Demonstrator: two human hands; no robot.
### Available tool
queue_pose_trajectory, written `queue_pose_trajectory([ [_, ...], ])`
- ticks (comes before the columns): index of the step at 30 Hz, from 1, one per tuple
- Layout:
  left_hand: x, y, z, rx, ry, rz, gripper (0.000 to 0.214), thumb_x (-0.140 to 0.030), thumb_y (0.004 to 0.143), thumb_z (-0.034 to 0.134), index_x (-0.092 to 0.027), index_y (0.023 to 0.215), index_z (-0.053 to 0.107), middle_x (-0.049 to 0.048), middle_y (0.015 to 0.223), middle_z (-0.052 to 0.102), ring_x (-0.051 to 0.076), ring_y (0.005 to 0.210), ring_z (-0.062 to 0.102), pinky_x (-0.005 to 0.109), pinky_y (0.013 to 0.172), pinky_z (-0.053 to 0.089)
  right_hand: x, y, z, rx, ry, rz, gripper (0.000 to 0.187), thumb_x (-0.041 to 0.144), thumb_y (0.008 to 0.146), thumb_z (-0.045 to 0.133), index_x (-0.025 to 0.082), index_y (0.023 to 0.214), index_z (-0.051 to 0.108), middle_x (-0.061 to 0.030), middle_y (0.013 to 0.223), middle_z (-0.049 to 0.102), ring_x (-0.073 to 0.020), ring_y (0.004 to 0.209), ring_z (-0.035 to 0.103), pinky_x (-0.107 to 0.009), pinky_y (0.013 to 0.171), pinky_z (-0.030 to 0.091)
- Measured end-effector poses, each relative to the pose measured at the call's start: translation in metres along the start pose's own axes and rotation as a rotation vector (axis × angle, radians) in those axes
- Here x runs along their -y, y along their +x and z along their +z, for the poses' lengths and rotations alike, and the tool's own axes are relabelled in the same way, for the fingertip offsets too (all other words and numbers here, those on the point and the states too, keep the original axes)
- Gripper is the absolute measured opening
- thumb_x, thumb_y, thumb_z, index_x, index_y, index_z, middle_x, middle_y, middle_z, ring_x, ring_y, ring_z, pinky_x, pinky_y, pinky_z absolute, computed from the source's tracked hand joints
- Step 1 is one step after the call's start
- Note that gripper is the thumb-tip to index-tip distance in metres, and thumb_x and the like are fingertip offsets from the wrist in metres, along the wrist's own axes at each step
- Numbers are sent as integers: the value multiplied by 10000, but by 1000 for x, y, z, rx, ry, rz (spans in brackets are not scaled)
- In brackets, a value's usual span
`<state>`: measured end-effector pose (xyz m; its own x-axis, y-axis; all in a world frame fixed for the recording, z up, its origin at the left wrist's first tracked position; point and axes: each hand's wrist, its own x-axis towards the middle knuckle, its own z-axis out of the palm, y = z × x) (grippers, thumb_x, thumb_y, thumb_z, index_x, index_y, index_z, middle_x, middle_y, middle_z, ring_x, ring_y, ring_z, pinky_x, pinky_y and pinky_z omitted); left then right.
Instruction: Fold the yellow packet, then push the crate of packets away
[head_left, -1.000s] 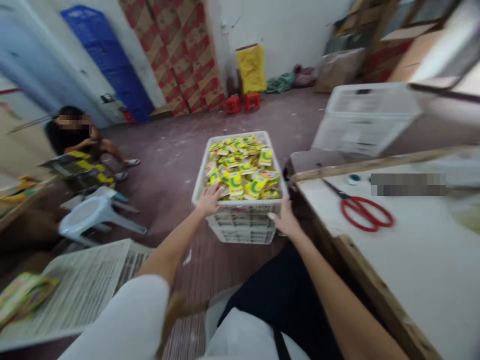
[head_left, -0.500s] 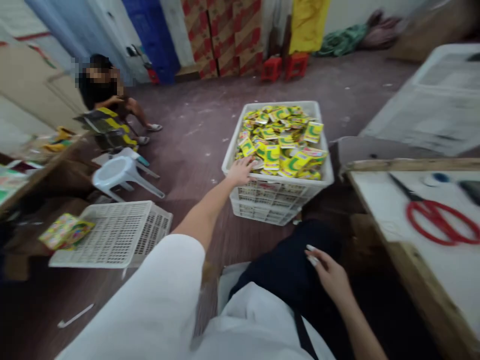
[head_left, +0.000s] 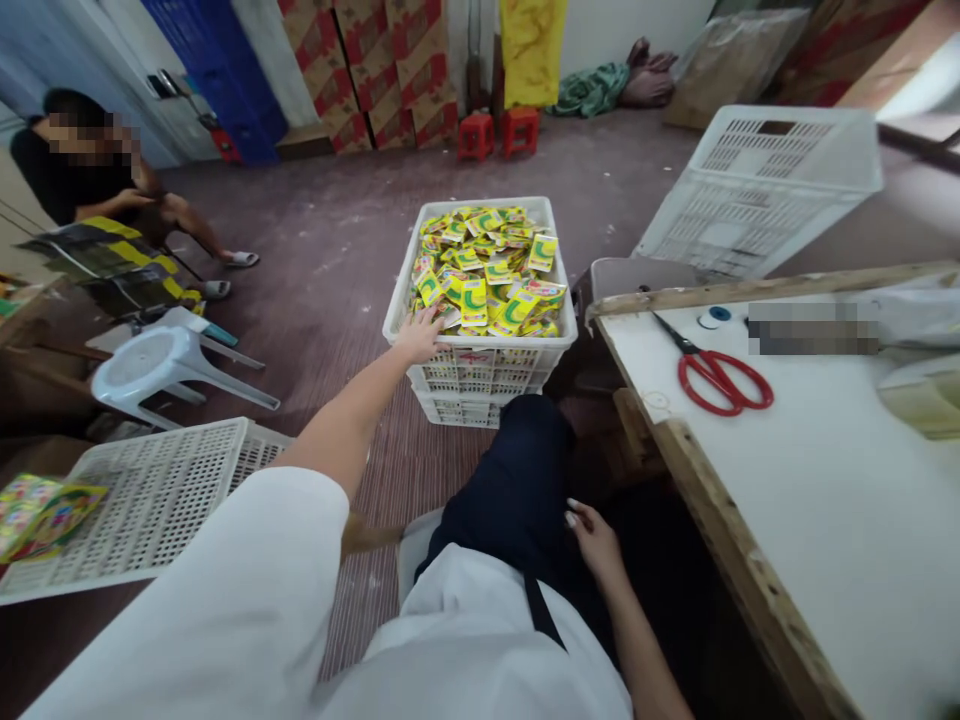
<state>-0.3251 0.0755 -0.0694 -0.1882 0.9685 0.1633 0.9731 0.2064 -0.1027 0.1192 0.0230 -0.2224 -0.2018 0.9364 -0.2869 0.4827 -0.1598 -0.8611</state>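
Note:
A white plastic crate (head_left: pixel 564 300) stands before me, heaped with small yellow packets (head_left: pixel 474 302) that carry a green curve. My left hand (head_left: pixel 420 336) lies over the crate's near left corner. Its fingers are stretched and apart, the tips touching the nearest packets, and I see nothing gripped in it. Beside my dark-clothed thigh, below the table edge, my right hand (head_left: pixel 596 540) hangs with loosely bent fingers and nothing visible in it. The crate rests on another white crate (head_left: pixel 457 408).
Red-handled scissors (head_left: pixel 726 384) and a blue-and-white roll (head_left: pixel 714 317) lie on the white table (head_left: pixel 817 520) at right. On the left are a light-blue stool (head_left: pixel 146 365), an overturned white crate (head_left: pixel 157 490) and a seated person (head_left: pixel 82 170). Another white crate (head_left: pixel 765 190) leans behind the table.
The view has swung to the right, so the crate sits further left and more of the table shows. My left hand stays at the crate's corner. My right hand remains by my thigh.

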Motion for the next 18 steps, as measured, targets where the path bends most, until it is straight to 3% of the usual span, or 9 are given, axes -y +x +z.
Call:
queue_pose_trajectory([
  [4,-4,0,-2,17,-6,-51,661,-493,887,520,-137,1421,363,140,1551,134,311,1401,201,476,1138,183,0,1,5,39,-56,-14,448,361,681,497,90,1014,627,-154,1046,654,-264,991,625,-405,954,455],
  [7,-7,2,-5,35,-20,-95,702,-503,893,507,-124,1452,315,171,1537,162,314,1409,187,494,1140,168,8,-1,8,79,-120,-17,372,289,700,503,104,990,644,-133,1043,658,-264,1010,617,-390,957,440],
  [11,-19,-10,-19,92,-95,-176,657,-426,873,568,-108,1416,381,199,1521,184,325,1407,192,526,1127,187,14,-10,5,177,-202,-20,460,389,660,455,98,969,633,-161,1031,653,-303,992,615,-406,906,450],
  [13,-28,-18,-23,110,-82,-203,631,-450,878,557,-170,1421,397,164,1514,225,291,1405,214,477,1131,224,10,-9,2,233,-264,-1,547,501,585,421,118,922,619,-184,1011,649,-340,969,613,-436,873,456],
  [15,-33,-20,-18,136,-63,-245,609,-449,906,511,-241,1455,349,132,1538,185,272,1427,170,475,1149,191,4,0,1,257,-349,65,627,623,454,409,179,858,590,-173,997,652,-366,983,596,-436,864,454],
  [18,-35,-16,-3,128,-109,-286,585,-420,934,457,-242,1475,324,154,1549,129,311,1440,107,537,1139,181,0,18,2,343,-457,169,684,652,359,406,216,870,534,-176,952,645,-391,923,589,-448,796,458],
])
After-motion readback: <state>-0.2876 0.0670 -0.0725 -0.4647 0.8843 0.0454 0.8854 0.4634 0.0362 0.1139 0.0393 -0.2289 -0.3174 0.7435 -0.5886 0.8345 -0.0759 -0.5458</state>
